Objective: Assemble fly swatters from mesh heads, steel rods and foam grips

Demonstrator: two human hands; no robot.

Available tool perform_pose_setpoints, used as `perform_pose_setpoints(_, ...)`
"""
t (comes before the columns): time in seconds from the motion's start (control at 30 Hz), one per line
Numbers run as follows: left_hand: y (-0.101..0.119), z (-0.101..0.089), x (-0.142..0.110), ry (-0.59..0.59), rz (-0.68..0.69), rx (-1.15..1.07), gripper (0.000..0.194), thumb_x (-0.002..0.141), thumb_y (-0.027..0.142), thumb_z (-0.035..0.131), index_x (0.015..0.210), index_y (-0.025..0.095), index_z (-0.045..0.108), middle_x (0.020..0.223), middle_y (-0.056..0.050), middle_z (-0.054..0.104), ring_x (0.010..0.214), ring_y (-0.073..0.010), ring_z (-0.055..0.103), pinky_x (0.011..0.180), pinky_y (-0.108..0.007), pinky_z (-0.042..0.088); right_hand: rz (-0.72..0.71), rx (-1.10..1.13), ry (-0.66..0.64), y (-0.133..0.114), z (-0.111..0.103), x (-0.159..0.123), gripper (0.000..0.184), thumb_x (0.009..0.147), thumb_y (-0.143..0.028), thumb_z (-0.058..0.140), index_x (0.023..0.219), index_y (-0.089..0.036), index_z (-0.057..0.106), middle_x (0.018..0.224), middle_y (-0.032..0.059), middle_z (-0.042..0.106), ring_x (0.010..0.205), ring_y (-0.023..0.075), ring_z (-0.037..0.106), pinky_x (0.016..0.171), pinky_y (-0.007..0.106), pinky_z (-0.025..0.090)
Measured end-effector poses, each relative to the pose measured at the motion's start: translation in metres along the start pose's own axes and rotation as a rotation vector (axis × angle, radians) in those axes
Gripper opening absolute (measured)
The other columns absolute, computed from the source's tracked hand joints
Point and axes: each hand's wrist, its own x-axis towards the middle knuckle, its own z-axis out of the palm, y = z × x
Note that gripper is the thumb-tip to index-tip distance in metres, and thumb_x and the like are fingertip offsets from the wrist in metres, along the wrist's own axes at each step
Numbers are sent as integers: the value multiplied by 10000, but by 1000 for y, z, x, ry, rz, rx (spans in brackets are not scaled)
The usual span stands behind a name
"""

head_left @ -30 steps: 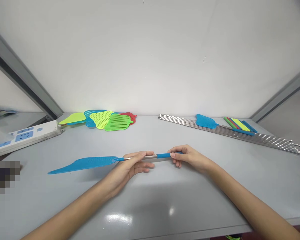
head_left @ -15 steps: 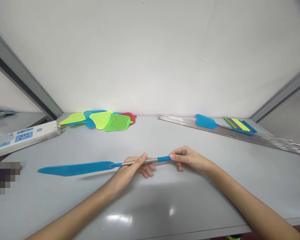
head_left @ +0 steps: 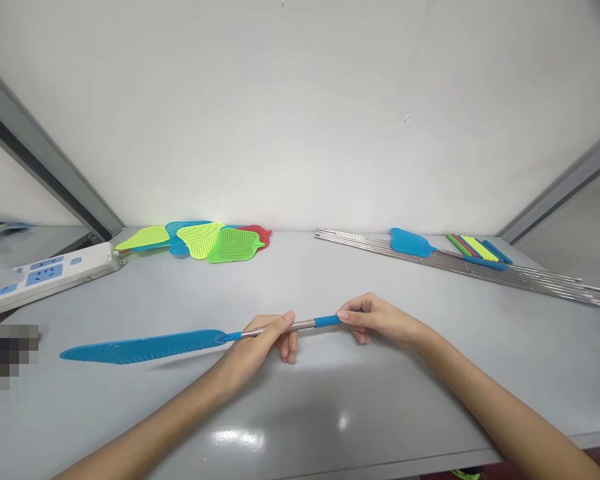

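Note:
A blue fly swatter (head_left: 145, 347) is held above the grey table, its perforated head pointing left and seen nearly edge-on. My left hand (head_left: 263, 340) is closed around its silver metal shaft, with the thumb lying along the top. At the other end, my right hand (head_left: 373, 317) pinches the blue handle grip (head_left: 327, 321) between thumb and fingers; the grip's far tip is hidden by those fingers. Beyond my right hand, a second blue fly swatter (head_left: 411, 243) rests on a bundle of thin metal rods (head_left: 347, 239).
Loose swatter heads (head_left: 235, 245) in green, yellow, blue and red overlap at the back left by the wall. Coloured grips (head_left: 480, 249) lie at the back right. A white power strip (head_left: 93, 259) runs along the left side. The table's front edge (head_left: 405, 465) shows below.
The swatter's head has swung down and left and rolled about its shaft. My left hand has dropped slightly and its fingers have curled in more. My right hand stays at the grip.

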Motion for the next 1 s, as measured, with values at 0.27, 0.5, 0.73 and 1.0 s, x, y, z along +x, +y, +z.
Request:
perform_pose_setpoints(0.27, -16, -3, -6, -37, 19, 99, 582, 845, 460, 128, 406, 180, 390, 393, -8, 417, 448, -122, 352, 504, -233, 281, 33, 9, -52, -1, 0, -3, 331, 753, -408, 503, 796, -98, 612, 447, -34, 437, 413, 55, 372, 458, 209, 320)
perform_pose_setpoints(0.5, -14, -7, -4, 58, 58, 8, 574, 837, 476, 150, 466, 175, 468, 417, 5, 370, 434, -118, 382, 519, -231, 314, 27, 19, -48, -4, 2, -3, 319, 765, -396, 492, 799, -100, 608, 433, -47, 400, 407, 54, 363, 464, 211, 319)
perform_pose_setpoints(0.73, 0, -6, -2, 134, 91, -219, 452, 821, 459, 247, 654, 169, 552, 538, -13, 440, 510, -144, 428, 529, -254, 357, 67, 97, -89, -4, 2, -3, 309, 770, -404, 486, 754, -110, 580, 449, -74, 287, 406, 55, 372, 459, 209, 319)
perform_pose_setpoints(1.0, 15, -14, 0, 172, 72, -766, 372, 826, 354, 335, 657, 123, 571, 636, -40, 462, 615, -147, 456, 591, -261, 392, 213, 475, -392, 4, 49, -5, 332, 812, -447, 380, 738, -142, 488, 437, -67, 291, 357, 67, 350, 386, 199, 286)
